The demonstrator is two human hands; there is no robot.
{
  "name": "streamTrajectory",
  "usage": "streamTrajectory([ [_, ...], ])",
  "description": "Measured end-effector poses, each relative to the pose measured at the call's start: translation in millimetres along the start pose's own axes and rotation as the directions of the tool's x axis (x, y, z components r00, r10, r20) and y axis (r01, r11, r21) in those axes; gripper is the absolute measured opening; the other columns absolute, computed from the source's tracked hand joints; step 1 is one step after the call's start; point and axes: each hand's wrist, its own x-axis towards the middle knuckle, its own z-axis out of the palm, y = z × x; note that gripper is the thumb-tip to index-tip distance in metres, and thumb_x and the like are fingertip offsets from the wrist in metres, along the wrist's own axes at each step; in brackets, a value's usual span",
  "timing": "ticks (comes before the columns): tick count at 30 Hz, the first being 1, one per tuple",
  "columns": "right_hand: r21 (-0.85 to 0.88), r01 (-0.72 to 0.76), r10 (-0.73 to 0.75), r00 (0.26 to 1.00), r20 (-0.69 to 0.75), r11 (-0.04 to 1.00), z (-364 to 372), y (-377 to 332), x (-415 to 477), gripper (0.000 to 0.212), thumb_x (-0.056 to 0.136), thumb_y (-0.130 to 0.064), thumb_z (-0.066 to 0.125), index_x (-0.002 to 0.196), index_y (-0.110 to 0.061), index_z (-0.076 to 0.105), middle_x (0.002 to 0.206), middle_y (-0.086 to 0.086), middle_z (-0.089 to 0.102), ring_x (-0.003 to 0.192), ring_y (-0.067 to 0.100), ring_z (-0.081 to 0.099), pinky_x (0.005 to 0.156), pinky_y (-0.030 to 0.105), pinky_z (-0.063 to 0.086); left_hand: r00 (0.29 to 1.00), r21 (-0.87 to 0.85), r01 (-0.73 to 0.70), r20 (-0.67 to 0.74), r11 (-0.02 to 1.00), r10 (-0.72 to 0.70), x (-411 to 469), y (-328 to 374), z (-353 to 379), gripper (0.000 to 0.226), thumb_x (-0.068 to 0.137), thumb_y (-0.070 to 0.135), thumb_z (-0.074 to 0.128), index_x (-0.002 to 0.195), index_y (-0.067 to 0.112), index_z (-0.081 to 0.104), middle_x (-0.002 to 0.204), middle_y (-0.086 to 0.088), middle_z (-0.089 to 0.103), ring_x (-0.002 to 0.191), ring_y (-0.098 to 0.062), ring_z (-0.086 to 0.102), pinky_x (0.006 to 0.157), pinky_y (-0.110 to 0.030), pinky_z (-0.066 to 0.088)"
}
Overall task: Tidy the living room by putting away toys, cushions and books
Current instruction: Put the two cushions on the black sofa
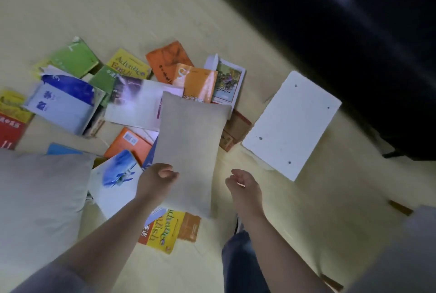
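Observation:
A beige cushion (191, 144) lies over a scatter of books on the pale floor. My left hand (157, 180) grips its near left edge. A little to the right of the cushion, my right hand (243, 181) hovers with fingers loosely curled and nothing in it. A larger grey cushion (40, 200) fills the lower left. Several books lie around: a green one (74, 58), a yellow one (128, 67), an orange one (168, 61), a blue and white one (63, 104) and a yellow one (165, 231) near my arms.
A white board (292, 125) with small dark dots lies on the floor to the right. A brown cardboard piece (236, 131) sits between it and the cushion. Dark furniture (354, 33) fills the upper right. Grey fabric (401, 257) shows at lower right.

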Motion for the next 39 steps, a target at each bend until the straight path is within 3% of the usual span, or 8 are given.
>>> streamTrajectory([
  [3, -0.088, -0.007, 0.010, 0.999, 0.038, 0.996, 29, 23, 2, 0.033, 0.091, -0.024, 0.055, 0.124, -0.028, 0.055, 0.110, -0.013, 0.058, 0.078, -0.003, 0.051, 0.054, 0.008, 0.037, 0.999, -0.015, 0.030, 0.028, 0.999, -0.030, 4, -46, -9, 0.035, 0.073, 0.033, 0.068, 0.101, 0.013, 0.069, 0.102, -0.006, 0.072, 0.092, -0.028, 0.066, 0.081, -0.030, 0.046],
  [7, -0.136, -0.017, 0.025, 0.998, 0.057, 0.991, 61, 56, 23, 0.037, 0.090, -0.027, 0.057, 0.127, -0.024, 0.053, 0.111, -0.009, 0.057, 0.080, 0.000, 0.051, 0.065, 0.019, 0.041, 0.999, -0.007, 0.039, 0.030, 0.999, -0.038, 19, -95, -9, 0.014, 0.084, 0.019, 0.067, 0.095, 0.011, 0.066, 0.094, -0.004, 0.067, 0.086, -0.021, 0.058, 0.072, -0.024, 0.034],
  [12, -0.178, -0.049, 0.056, 0.998, 0.035, 0.983, 96, 89, 65, 0.045, 0.089, -0.034, 0.061, 0.130, -0.019, 0.050, 0.122, -0.002, 0.058, 0.079, 0.003, 0.052, 0.059, 0.020, 0.039, 0.998, -0.018, 0.065, 0.028, 0.998, -0.065, 54, -135, 6, 0.036, 0.084, 0.025, 0.068, 0.114, 0.007, 0.061, 0.113, -0.005, 0.066, 0.096, -0.016, 0.057, 0.079, -0.021, 0.034],
  [15, -0.155, -0.093, 0.098, 0.995, 0.026, 0.984, 112, 105, 89, 0.056, 0.088, -0.038, 0.062, 0.137, -0.018, 0.044, 0.133, 0.003, 0.053, 0.101, 0.017, 0.052, 0.079, 0.029, 0.040, 0.996, -0.008, 0.085, 0.021, 0.996, -0.085, 78, -144, 16, 0.051, 0.082, 0.030, 0.071, 0.124, 0.007, 0.053, 0.124, -0.007, 0.061, 0.103, -0.019, 0.057, 0.080, -0.023, 0.035],
  [22, -0.085, -0.127, 0.131, 0.990, 0.045, 0.988, 139, 133, 133, 0.069, 0.087, -0.043, 0.063, 0.142, -0.016, 0.033, 0.130, 0.005, 0.052, 0.104, 0.024, 0.054, 0.079, 0.037, 0.044, 1.000, 0.010, 0.024, 0.016, 1.000, -0.024, 131, -156, 42, 0.067, 0.072, 0.052, 0.074, 0.118, 0.008, 0.055, 0.118, -0.007, 0.062, 0.099, -0.023, 0.058, 0.076, -0.030, 0.042],
  [30, -0.001, -0.111, 0.111, 0.994, -0.021, 0.994, 157, 138, 165, 0.112, 0.033, -0.082, 0.075, 0.122, -0.017, 0.058, 0.115, 0.002, 0.065, 0.101, 0.026, 0.064, 0.090, 0.045, 0.053, 0.998, -0.105, 0.004, 0.055, 0.994, 0.002, 162, -157, 61, 0.101, 0.054, 0.062, 0.080, 0.133, 0.016, 0.037, 0.123, 0.002, 0.054, 0.111, -0.021, 0.053, 0.089, -0.032, 0.041],
  [36, 0.045, -0.058, 0.060, 0.997, -0.049, 0.997, 147, 116, 133, 0.032, 0.070, -0.045, 0.081, 0.082, -0.023, 0.061, 0.090, 0.000, 0.069, 0.080, 0.016, 0.064, 0.071, 0.031, 0.053, 0.996, -0.031, 0.001, -0.093, 1.000, -0.004, 125, -144, 57, 0.109, 0.042, 0.086, 0.055, 0.131, 0.024, 0.040, 0.124, -0.005, 0.057, 0.115, -0.031, 0.054, 0.097, -0.045, 0.045],
  [39, 0.027, -0.025, 0.027, 0.998, -0.056, 0.999, 137, 102, 110, 0.028, 0.072, -0.041, 0.080, 0.080, -0.023, 0.061, 0.085, -0.002, 0.068, 0.076, 0.014, 0.064, 0.073, 0.034, 0.055, 0.998, -0.052, 0.012, -0.065, 0.999, -0.015, 103, -135, 40, 0.102, 0.045, 0.083, 0.058, 0.127, 0.024, 0.042, 0.124, -0.004, 0.057, 0.116, -0.030, 0.053, 0.099, -0.043, 0.043],
])
